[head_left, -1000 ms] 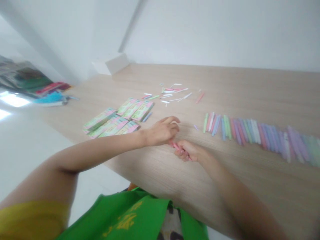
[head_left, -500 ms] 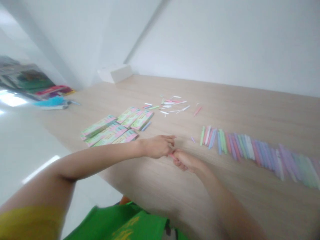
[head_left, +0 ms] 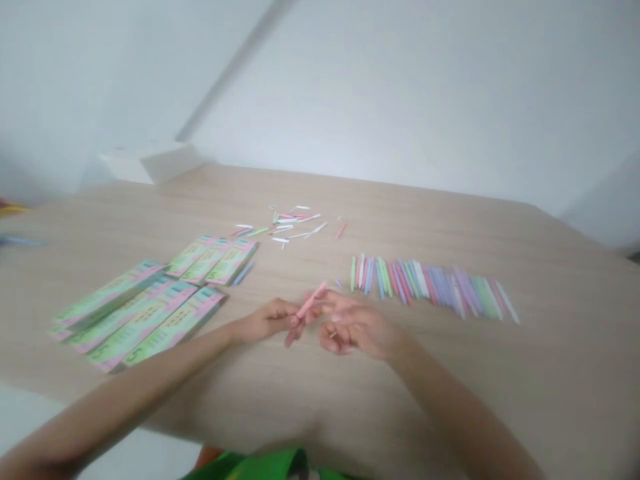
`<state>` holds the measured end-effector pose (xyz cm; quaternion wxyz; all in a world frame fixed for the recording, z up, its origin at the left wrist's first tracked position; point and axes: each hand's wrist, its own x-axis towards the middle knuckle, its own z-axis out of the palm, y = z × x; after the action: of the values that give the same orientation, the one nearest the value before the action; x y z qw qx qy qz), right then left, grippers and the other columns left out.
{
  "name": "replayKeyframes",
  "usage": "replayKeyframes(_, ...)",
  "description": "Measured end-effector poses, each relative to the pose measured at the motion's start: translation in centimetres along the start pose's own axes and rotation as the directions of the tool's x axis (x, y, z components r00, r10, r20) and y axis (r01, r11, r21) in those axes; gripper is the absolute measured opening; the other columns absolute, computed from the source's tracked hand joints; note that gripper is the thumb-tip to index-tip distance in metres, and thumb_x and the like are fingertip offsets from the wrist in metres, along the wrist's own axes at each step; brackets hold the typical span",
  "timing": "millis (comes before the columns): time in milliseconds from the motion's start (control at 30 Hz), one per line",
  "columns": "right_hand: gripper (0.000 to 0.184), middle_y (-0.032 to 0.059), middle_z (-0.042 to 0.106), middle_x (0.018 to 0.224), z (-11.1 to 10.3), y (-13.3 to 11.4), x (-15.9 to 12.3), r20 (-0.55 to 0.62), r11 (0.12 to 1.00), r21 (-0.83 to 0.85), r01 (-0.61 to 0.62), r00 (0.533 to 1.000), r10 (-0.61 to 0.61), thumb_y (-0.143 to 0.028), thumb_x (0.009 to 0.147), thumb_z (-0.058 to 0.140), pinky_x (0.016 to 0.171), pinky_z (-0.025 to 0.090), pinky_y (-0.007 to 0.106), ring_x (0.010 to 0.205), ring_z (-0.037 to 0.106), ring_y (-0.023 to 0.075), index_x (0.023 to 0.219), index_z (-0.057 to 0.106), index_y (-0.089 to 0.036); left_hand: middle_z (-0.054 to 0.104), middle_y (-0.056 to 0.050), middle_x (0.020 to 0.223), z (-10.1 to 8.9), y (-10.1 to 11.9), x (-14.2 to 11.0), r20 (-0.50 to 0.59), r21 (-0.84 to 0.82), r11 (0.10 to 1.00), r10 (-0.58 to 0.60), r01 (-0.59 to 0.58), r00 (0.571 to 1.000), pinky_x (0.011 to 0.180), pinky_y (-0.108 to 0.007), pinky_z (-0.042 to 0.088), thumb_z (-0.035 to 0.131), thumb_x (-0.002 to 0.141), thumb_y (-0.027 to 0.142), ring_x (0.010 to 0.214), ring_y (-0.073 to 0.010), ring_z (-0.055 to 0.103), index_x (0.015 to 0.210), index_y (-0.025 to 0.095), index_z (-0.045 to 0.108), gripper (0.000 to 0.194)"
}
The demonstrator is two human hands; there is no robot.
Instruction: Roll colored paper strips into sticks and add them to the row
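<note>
My left hand [head_left: 270, 320] is closed on the lower end of a slim pink pen-like stick [head_left: 313, 300], which tilts up to the right above the table. Beside it, my right hand [head_left: 357, 327] is blurred, its upper fingers stretched toward the stick and its lower fingers curled. A tiny pale spot shows at those curled fingers; I cannot make out what it is. A row of similar pastel sticks [head_left: 440, 287] in green, pink, white, blue and purple lies to the right, side by side.
Several flat green-and-pink boxes [head_left: 160, 313] marked with a 5 lie on the left of the wooden table [head_left: 280, 400]. A blue stick [head_left: 243, 274] lies beside them. Farther back are scattered thin coloured and white pieces [head_left: 290, 223]. A white box [head_left: 170, 163] stands near the wall.
The view has turned right and closer to the table. My hands were pressed together around the pink stick; now they are slightly apart, with the stick tilted up in my left fingers.
</note>
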<state>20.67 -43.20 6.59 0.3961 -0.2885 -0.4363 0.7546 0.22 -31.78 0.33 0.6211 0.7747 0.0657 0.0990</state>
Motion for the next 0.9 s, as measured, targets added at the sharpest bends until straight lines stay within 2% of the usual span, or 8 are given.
replayKeyframes(133,0.034,-0.0026,0.057,0.077,2.2,3.0,-0.4,-0.235,0.967,-0.187,0.172,0.948,-0.214,-0.04,0.082,0.063,0.041,0.025,0.018,0.043,0.033,0.0019,0.108,0.055,-0.02,0.055,-0.003,0.055,3.1,0.2,1.0,0.247,-0.523,0.841,-0.004,0.137,0.969,0.069,-0.036,0.054,0.051,0.088,0.052,0.057,-0.015,0.056,0.074,0.011,0.061,0.044)
replayKeyframes(233,0.032,-0.0003,0.058,0.068,3.1,5.3,-0.3,-0.454,0.904,-0.407,0.133,0.829,-0.327,-0.047,0.086,0.054,0.05,0.037,0.02,0.053,0.046,0.0071,0.085,0.06,-0.016,0.052,-0.003,0.053,5.0,0.0,1.6,0.369,-0.63,0.734,-0.004,0.253,0.929,0.064,-0.036,0.055,0.054,0.084,0.054,0.061,-0.0176,0.056,0.073,0.013,0.059,0.043)
replayKeyframes(333,0.032,0.0002,0.057,0.063,3.5,6.9,-0.8,-0.619,0.84,-0.543,0.01,0.671,-0.408,-0.043,0.088,0.048,0.055,0.04,0.022,0.058,0.052,0.0107,0.073,0.057,-0.017,0.052,-0.001,0.057,6.5,-0.8,1.9,0.286,-0.601,0.759,-0.088,0.25,0.954,0.065,-0.034,0.054,0.059,0.082,0.053,0.057,-0.0128,0.051,0.073,0.015,0.056,0.04)
replayKeyframes(433,0.03,-0.0019,0.053,0.056,3.4,7.8,-1.3,-0.725,0.805,-0.588,-0.081,0.494,-0.48,-0.038,0.085,0.049,0.053,0.037,0.021,0.054,0.049,0.0103,0.063,0.053,-0.018,0.049,0.001,0.057,7.6,-1.7,2.3,0.045,-0.412,0.901,-0.126,0.133,0.991,0.062,-0.028,0.048,0.056,0.082,0.058,0.055,-0.0104,0.046,0.067,0.015,0.052,0.046)
replayKeyframes(533,0.032,-0.0027,0.05,0.054,3.2,7.9,-1.5,-0.759,0.788,-0.608,-0.102,0.367,-0.538,-0.039,0.083,0.051,0.053,0.035,0.022,0.054,0.047,0.0105,0.059,0.052,-0.019,0.048,0.001,0.056,8.6,-1.7,3.0,-0.216,-0.022,0.999,-0.048,0.044,0.975,0.058,-0.025,0.041,0.047,0.088,0.055,0.056,-0.0113,0.045,0.064,0.016,0.051,0.046)
replayKeyframes(633,0.032,-0.003,0.051,0.054,2.8,7.2,-1.1,-0.771,0.798,-0.601,-0.052,0.301,-0.561,-0.043,0.084,0.051,0.051,0.036,0.022,0.052,0.047,0.0106,0.064,0.056,-0.019,0.055,-0.001,0.062,9.4,-0.5,4.2,-0.431,0.364,0.931,0.129,0.041,0.893,0.064,-0.027,0.041,0.041,0.093,0.043,0.063,-0.0148,0.051,0.066,0.017,0.056,0.04)
replayKeyframes(733,0.035,-0.0026,0.054,0.057,1.7,5.9,-0.6,-0.746,0.756,-0.652,-0.057,0.227,-0.626,-0.047,0.086,0.048,0.052,0.037,0.021,0.054,0.049,0.0104,0.068,0.058,-0.019,0.063,-0.005,0.075,9.5,0.8,6.1,-0.517,0.574,0.817,0.318,0.046,0.794,0.073,-0.031,0.045,0.039,0.095,0.036,0.077,-0.0185,0.057,0.074,0.018,0.062,0.036)
replayKeyframes(900,0.049,-0.0009,0.061,0.066,-3.7,2.9,-1.1,-0.767,0.64,-0.612,-0.465,0.153,-0.623,-0.053,0.091,0.036,0.059,0.038,0.019,0.064,0.055,0.0108,0.079,0.067,-0.018,0.07,-0.009,0.089,7.3,1.1,9.3,-0.557,0.716,0.668,0.369,0.205,0.744,0.088,-0.034,0.045,0.037,0.095,0.038,0.114,-0.0245,0.053,0.091,0.018,0.069,0.038)
